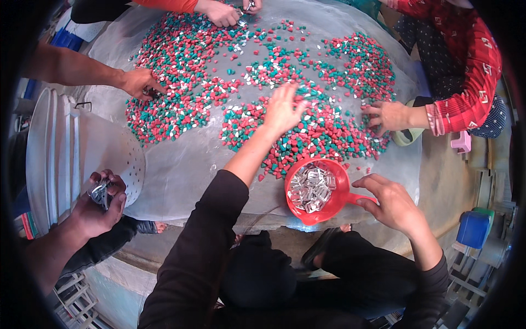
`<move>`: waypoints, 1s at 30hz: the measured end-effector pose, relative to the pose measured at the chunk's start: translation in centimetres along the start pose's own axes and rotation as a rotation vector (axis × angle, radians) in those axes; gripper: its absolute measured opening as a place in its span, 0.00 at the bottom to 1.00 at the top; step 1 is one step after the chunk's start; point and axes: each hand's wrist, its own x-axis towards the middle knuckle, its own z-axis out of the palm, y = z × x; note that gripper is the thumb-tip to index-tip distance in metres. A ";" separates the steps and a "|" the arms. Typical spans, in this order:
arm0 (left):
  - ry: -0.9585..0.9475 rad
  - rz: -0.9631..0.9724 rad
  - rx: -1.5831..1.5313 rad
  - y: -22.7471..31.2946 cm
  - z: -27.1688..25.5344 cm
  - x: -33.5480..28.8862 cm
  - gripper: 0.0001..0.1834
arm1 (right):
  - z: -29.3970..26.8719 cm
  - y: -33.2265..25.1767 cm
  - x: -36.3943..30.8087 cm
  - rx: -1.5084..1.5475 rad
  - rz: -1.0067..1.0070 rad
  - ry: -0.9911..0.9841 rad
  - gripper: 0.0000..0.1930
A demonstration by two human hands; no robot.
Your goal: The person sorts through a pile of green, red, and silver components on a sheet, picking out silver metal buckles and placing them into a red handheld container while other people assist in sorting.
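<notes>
My left hand (284, 111) reaches over a spread pile of small red, green and white cone-like pieces (307, 134). Its fingers are apart, and I see nothing held in them. Close to the table's near edge is a red plastic dipper (341, 174) with small silver metal pieces (312, 189), like buckles, inside. The dipper's handle runs between the thumb and fingers of my right hand (395, 204), which grips it loosely.
A co-worker's hand (101, 200) at left holds silver metal pieces by a white perforated bucket (109, 148). Other people's hands touch the pile at left (141, 83), at the far side (222, 13) and at right (392, 117). Translucent sheeting (181, 178) covers the table.
</notes>
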 end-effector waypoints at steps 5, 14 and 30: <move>-0.335 0.278 -0.151 4.6 2.2 -1.7 0.25 | 4.1 3.3 1.6 -0.032 0.020 0.155 0.24; -0.253 0.217 0.000 0.9 1.3 1.2 0.20 | 11.8 7.8 4.7 0.491 0.295 -0.036 0.21; -0.110 0.171 -0.153 1.8 -1.0 4.7 0.11 | 7.4 14.3 -4.0 0.705 0.590 -0.224 0.10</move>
